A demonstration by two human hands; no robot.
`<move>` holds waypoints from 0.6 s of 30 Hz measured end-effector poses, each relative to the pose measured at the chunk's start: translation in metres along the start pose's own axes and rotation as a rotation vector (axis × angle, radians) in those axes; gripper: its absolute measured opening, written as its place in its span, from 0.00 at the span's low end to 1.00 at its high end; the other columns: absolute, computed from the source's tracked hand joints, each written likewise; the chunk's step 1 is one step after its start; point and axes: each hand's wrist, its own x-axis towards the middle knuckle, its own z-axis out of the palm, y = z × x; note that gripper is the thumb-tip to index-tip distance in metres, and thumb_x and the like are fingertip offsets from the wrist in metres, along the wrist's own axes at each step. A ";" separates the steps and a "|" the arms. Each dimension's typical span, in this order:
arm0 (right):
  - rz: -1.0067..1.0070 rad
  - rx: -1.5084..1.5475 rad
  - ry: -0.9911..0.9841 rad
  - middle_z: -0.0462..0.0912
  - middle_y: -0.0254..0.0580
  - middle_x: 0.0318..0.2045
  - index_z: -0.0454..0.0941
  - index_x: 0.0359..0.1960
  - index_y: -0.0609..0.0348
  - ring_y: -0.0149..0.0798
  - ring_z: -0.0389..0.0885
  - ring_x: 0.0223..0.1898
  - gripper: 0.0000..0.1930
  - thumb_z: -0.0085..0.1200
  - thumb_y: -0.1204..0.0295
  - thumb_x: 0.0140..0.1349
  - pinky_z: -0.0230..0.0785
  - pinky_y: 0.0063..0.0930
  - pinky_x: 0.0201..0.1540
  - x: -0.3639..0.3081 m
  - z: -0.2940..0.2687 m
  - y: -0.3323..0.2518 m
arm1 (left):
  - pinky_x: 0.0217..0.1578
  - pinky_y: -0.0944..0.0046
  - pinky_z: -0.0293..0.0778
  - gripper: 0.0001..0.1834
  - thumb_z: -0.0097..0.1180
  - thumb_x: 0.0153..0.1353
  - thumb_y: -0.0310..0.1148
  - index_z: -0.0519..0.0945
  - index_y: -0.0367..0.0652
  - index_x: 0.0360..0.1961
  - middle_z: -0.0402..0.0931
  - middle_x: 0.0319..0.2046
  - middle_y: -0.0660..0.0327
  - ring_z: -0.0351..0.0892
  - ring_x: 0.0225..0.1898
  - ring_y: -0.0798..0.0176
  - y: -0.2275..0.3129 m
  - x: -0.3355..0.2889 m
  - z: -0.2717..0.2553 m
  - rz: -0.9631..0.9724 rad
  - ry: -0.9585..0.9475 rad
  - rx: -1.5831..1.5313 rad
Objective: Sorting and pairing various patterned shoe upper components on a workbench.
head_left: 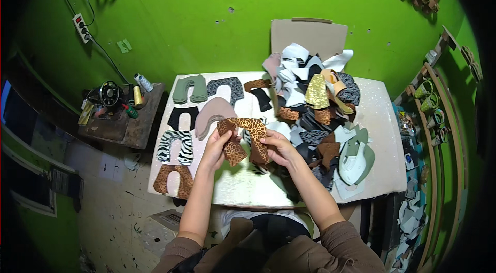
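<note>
Both hands hold a stack of brown giraffe-print arch-shaped cut pieces [247,132] above the white table [243,190]. My left hand [217,150] grips the left leg of the stack, my right hand [278,148] the right leg. To the left lie sorted stacks of the same shape: zebra-print [175,147], brown leopard-print [173,180], black [182,116], dusty pink [212,114], olive green [189,88] and grey patterned [225,88].
A large mixed heap of cut pieces [315,113] covers the table's right half, with pale green and white pieces [355,157] at its near end. A cardboard sheet [309,35] leans on the green wall. A sewing machine and thread cones [120,98] stand left; sandals [434,102] fill racks right.
</note>
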 end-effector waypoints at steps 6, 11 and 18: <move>-0.059 0.097 -0.035 0.72 0.50 0.49 0.53 0.60 0.60 0.43 0.72 0.52 0.28 0.47 0.81 0.58 0.68 0.34 0.54 0.034 0.040 0.077 | 0.39 0.61 0.77 0.15 0.45 0.61 0.24 0.66 0.39 0.50 0.72 0.39 0.59 0.76 0.39 0.61 0.025 -0.021 -0.075 -0.116 -0.028 -0.083; -0.010 0.131 -0.009 0.68 0.53 0.53 0.51 0.61 0.59 0.44 0.71 0.53 0.28 0.46 0.81 0.58 0.67 0.36 0.55 0.056 0.076 0.131 | 0.38 0.63 0.77 0.12 0.45 0.61 0.24 0.68 0.39 0.47 0.73 0.36 0.60 0.76 0.37 0.63 0.040 -0.042 -0.130 -0.171 0.006 -0.209; 0.187 0.050 0.227 0.69 0.50 0.52 0.55 0.58 0.59 0.41 0.73 0.51 0.22 0.39 0.82 0.61 0.75 0.31 0.47 0.076 0.093 0.205 | 0.41 0.68 0.72 0.14 0.47 0.60 0.24 0.68 0.37 0.48 0.75 0.40 0.60 0.75 0.39 0.68 0.031 -0.079 -0.227 -0.179 0.159 0.202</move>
